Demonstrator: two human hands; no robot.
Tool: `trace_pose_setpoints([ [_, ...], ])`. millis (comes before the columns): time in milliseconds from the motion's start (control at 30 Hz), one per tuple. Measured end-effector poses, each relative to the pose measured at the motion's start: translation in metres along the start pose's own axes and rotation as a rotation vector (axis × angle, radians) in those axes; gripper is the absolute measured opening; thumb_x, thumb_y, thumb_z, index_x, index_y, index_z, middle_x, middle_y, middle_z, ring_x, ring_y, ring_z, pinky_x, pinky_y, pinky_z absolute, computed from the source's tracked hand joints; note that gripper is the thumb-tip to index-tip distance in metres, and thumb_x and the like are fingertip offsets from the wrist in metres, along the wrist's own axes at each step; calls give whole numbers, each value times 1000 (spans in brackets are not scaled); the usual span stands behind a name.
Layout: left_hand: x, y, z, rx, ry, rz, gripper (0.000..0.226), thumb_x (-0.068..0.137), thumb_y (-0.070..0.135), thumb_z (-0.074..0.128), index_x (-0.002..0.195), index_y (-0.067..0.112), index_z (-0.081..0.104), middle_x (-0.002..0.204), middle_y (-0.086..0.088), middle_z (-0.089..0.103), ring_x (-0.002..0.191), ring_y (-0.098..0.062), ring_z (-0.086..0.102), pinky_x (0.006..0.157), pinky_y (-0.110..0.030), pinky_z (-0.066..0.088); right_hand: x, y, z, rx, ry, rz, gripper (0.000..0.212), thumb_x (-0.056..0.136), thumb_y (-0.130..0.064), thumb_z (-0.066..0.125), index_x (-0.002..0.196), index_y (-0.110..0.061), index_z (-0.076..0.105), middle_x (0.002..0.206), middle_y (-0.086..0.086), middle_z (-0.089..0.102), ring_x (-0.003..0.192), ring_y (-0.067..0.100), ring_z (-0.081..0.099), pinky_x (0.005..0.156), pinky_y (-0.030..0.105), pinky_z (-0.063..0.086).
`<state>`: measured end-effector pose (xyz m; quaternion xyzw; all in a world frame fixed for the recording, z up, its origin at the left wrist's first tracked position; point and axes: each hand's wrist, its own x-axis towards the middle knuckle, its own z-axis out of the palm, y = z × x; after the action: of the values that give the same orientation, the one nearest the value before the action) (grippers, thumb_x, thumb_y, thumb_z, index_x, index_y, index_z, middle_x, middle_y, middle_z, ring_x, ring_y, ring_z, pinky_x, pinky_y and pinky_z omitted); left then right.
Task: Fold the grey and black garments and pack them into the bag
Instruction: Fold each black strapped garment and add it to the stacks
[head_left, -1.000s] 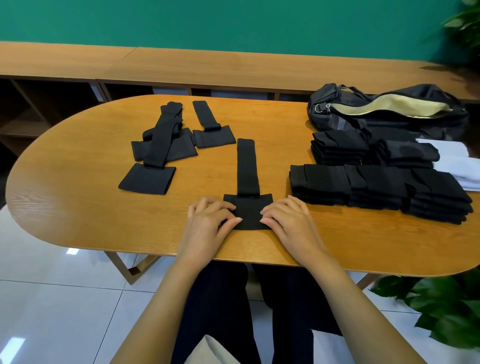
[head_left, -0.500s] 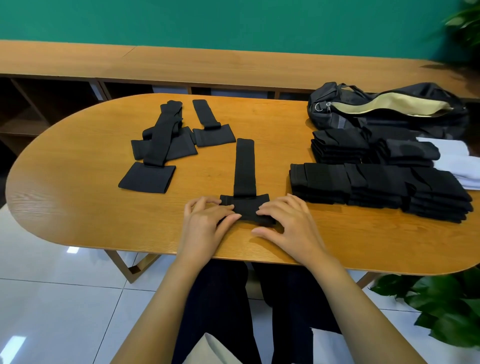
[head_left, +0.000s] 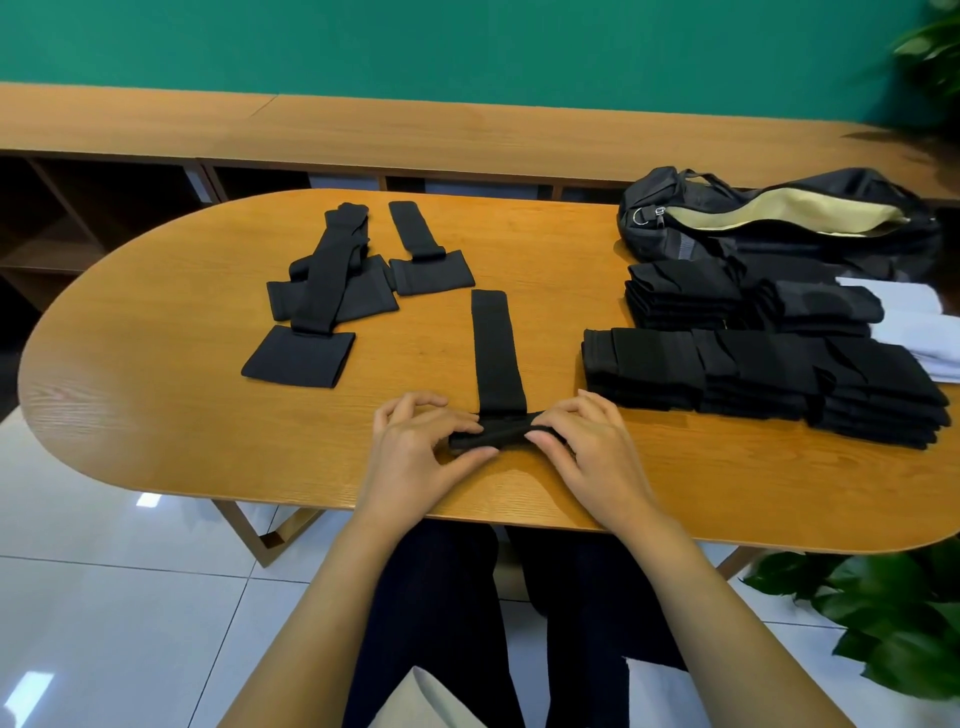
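A black garment (head_left: 496, 358) lies near the table's front edge, a long strap running away from me. Its wide near end is rolled into a thick fold between my hands. My left hand (head_left: 415, 447) pinches the fold's left end and my right hand (head_left: 587, 447) pinches its right end. Several unfolded black garments (head_left: 332, 291) lie at the far left. Stacks of folded black garments (head_left: 758, 374) sit at the right. Behind them lies the black bag (head_left: 779, 218), unzipped, showing a tan lining.
The oval wooden table (head_left: 156, 405) has bare wood at its left and front. White folded cloth (head_left: 914, 322) rests at the right edge. A wooden shelf unit (head_left: 415, 135) runs along the green wall. A leafy plant (head_left: 893, 623) stands at the lower right by the table.
The wide near end of the garment was flat under my hands; both hands have now rolled it forward into a narrow thick fold at the strap's base.
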<state>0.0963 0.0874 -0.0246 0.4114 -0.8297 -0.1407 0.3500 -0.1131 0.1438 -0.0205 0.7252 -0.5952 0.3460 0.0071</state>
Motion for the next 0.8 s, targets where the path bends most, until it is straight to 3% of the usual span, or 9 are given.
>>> trace_pose_setpoints([
  [133, -1, -1, 1, -1, 43, -14, 40, 84, 57, 54, 88, 23, 74, 90, 17, 65, 108, -1, 47, 95, -36, 28, -1, -3, -3, 35, 23, 50, 26, 90, -41, 59, 96, -19, 70, 95, -9, 61, 101, -13, 26, 98, 34, 35],
  [233, -2, 1, -1, -44, 105, -65, 41, 83, 54, 59, 84, 16, 75, 92, 13, 57, 103, 12, 32, 91, -38, 32, 0, -3, -5, 11, -1, 41, 34, 85, -49, 61, 100, -21, 69, 98, -16, 57, 100, -7, 35, 91, 27, 33],
  [367, -1, 6, -4, -139, 86, -236, 53, 74, 66, 51, 90, 21, 74, 99, 11, 56, 112, -16, 37, 89, -29, 29, 1, 0, -3, -9, -52, 71, 34, 88, -43, 61, 109, -18, 69, 104, -8, 65, 106, 6, 48, 90, 30, 40],
  [500, 1, 2, -6, -80, 56, -168, 43, 77, 66, 57, 95, 29, 71, 91, 23, 56, 104, -7, 45, 93, -33, 29, -1, 2, -1, 20, -38, 160, 23, 91, -34, 61, 105, -18, 69, 100, -9, 55, 99, 9, 49, 84, 26, 38],
  [633, 1, 0, -3, -27, 98, -153, 43, 81, 60, 53, 89, 22, 71, 82, 19, 56, 92, -3, 46, 95, -37, 32, -1, 5, 1, -7, -29, 220, 28, 92, -43, 53, 95, -16, 62, 92, -10, 52, 93, 15, 53, 74, 24, 39],
  [700, 0, 0, -3, -37, 121, -170, 40, 82, 54, 60, 104, 22, 69, 81, 20, 55, 91, -5, 49, 98, -39, 33, -1, 4, 1, -22, 0, 223, 38, 90, -48, 51, 108, -16, 61, 90, -8, 56, 90, 16, 55, 74, 26, 43],
  [800, 0, 1, -3, -73, 107, -206, 60, 81, 43, 68, 136, 22, 53, 79, 18, 60, 93, -8, 53, 103, -32, 26, -1, 4, 1, -9, 24, 250, 60, 88, -50, 53, 136, -15, 51, 88, -9, 61, 89, 12, 56, 86, 24, 38],
])
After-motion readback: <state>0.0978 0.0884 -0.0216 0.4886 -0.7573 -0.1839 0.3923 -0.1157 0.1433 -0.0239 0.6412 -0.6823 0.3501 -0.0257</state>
